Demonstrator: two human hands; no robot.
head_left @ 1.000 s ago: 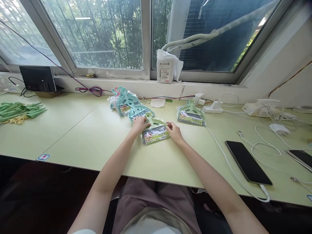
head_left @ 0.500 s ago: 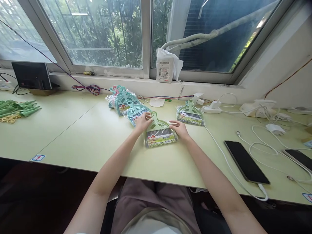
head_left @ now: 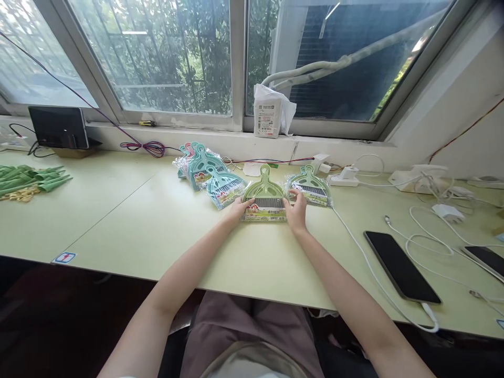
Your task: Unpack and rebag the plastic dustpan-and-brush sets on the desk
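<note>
Item 1, in hand: green dustpan-and-brush set (head_left: 265,191), in clear film, at the middle of the surface (head_left: 252,262), handle toward the window, printed label facing you.

Changed: half a second ago it lay skewed and closer to you, your left hand up by its handle. Now it sits straight and farther back, with a hand at each side of its lower part.

Grip, left: your left hand (head_left: 237,209) is clamped on the left edge, thumb over the front.

Grip, right: your right hand (head_left: 296,211) pinches the right edge, its fingers just in front of the neighbouring packet. Whether the lower edge touches the surface, you cannot tell from here.

Bearing on the work: the set seems evenly controlled from both sides, its label largely unobstructed; a judgement only.

Item 2, beside your left hand: blue packed set (head_left: 225,185), tilted.

Item 3, behind that: overlapping teal and pink sets (head_left: 200,167).

Item 4, beside your right hand: second green packed set (head_left: 313,185).

Item 5, well apart, right: black phone (head_left: 401,268), cable attached.
</note>
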